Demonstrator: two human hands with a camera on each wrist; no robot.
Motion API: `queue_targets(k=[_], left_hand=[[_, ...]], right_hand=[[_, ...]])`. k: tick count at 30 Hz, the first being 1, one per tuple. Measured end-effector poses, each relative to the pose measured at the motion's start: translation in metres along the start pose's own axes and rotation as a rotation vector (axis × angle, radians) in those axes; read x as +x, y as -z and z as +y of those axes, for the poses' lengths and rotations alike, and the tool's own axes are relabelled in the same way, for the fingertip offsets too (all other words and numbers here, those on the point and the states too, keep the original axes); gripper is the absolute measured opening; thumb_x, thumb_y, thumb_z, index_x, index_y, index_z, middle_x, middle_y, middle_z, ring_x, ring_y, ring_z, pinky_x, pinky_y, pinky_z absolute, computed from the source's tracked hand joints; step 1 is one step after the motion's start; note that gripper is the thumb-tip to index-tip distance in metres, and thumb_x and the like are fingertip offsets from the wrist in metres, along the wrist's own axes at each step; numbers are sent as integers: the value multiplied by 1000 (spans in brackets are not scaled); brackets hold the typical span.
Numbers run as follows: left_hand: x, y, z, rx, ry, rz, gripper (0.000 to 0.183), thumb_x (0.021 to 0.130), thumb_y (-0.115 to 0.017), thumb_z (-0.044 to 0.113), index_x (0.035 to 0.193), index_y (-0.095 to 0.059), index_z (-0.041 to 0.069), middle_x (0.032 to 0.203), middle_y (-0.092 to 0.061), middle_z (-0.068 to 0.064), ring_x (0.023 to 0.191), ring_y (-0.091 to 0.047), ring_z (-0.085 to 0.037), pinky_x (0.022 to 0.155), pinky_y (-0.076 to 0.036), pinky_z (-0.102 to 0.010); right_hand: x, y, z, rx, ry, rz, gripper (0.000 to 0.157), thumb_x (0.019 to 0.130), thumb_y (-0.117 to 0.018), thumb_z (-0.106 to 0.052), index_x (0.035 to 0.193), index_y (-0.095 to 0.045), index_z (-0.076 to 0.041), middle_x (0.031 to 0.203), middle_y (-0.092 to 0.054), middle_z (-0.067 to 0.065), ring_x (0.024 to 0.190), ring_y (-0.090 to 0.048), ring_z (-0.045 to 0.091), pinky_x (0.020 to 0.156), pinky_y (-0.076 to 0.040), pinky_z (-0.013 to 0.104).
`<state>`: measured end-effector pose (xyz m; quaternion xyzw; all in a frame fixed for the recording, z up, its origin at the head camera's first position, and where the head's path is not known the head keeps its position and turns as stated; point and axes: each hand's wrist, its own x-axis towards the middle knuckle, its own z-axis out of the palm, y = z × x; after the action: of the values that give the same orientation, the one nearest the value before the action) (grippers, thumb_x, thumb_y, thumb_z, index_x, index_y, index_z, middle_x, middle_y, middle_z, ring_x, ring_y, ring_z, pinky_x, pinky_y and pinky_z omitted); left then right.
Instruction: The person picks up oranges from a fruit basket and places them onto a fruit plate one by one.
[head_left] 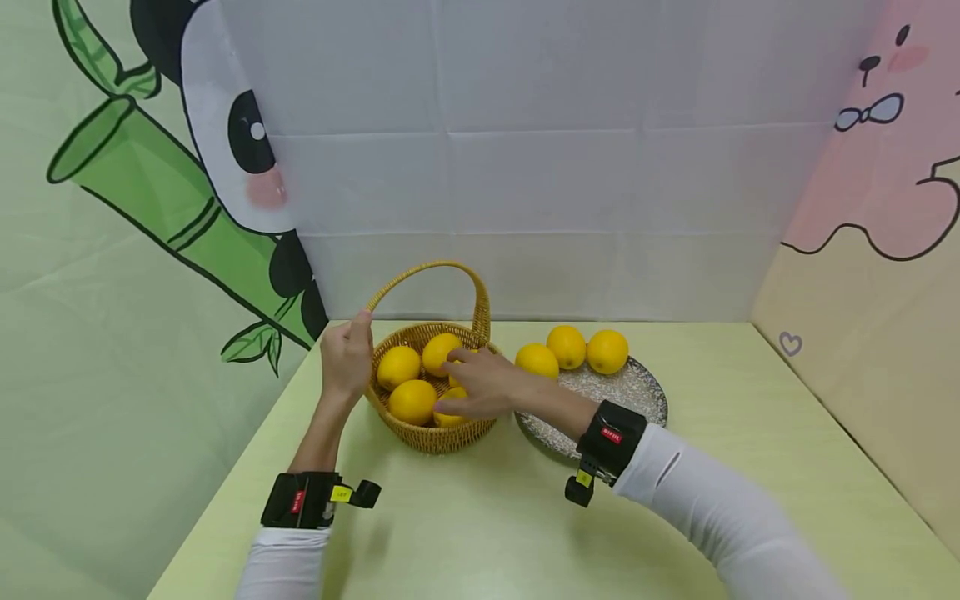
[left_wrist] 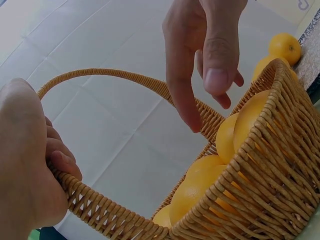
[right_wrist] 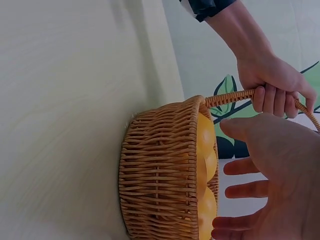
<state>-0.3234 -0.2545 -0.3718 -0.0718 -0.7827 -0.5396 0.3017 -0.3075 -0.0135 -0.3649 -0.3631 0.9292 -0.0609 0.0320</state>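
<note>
A woven wicker basket stands on the table with several yellow-orange round fruits, which look like oranges, inside it. My left hand grips the left side of its tall arched handle. Over the basket's right side hovers my right hand, its fingers spread and nothing held in them. In the left wrist view the right hand hangs above the fruits, apart from them. The right wrist view shows the right palm beside the basket opening, with the left hand curled round the handle behind it.
To the right of the basket lies a round speckled grey plate, with 3 more oranges along its far left edge. A pale curtain hangs behind the table. Printed cloth walls close in both sides.
</note>
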Motion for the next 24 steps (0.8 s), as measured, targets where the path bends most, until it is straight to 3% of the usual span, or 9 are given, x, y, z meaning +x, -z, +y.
queue_targets(k=[10, 14, 18, 24], left_hand=[[0, -1, 0, 0, 0, 2, 65, 106, -45, 46, 49, -38, 15, 42, -29, 10, 36, -24, -11, 36, -16, -25], [1, -2, -1, 6, 4, 0, 65, 106, -45, 46, 49, -38, 15, 42, -29, 10, 36, -23, -11, 36, -16, -25], [1, -2, -2, 11, 3, 1, 66, 106, -44, 46, 50, -38, 13, 42, -29, 9, 37, -23, -12, 36, -16, -25], [1, -2, -1, 31, -3, 1, 67, 106, -43, 47, 50, -39, 12, 43, -29, 9, 37, -25, -14, 37, -17, -26]], right_hand=[[15, -8, -12, 19, -85, -96, 62, 101, -54, -56, 148, -56, -15, 147, -54, 6, 126, -54, 23, 99, -49, 43], [22, -11, -16, 43, -82, -106, 49, 100, -57, -53, 128, -67, -14, 122, -66, 1, 106, -59, 16, 84, -51, 34], [26, -14, -19, 38, -78, -105, 35, 97, -62, -51, 102, -67, -17, 93, -64, -4, 82, -56, 13, 68, -44, 29], [31, -15, -21, -19, -102, -130, 27, 94, -67, -44, 93, -64, -17, 81, -60, -4, 72, -53, 12, 62, -41, 26]])
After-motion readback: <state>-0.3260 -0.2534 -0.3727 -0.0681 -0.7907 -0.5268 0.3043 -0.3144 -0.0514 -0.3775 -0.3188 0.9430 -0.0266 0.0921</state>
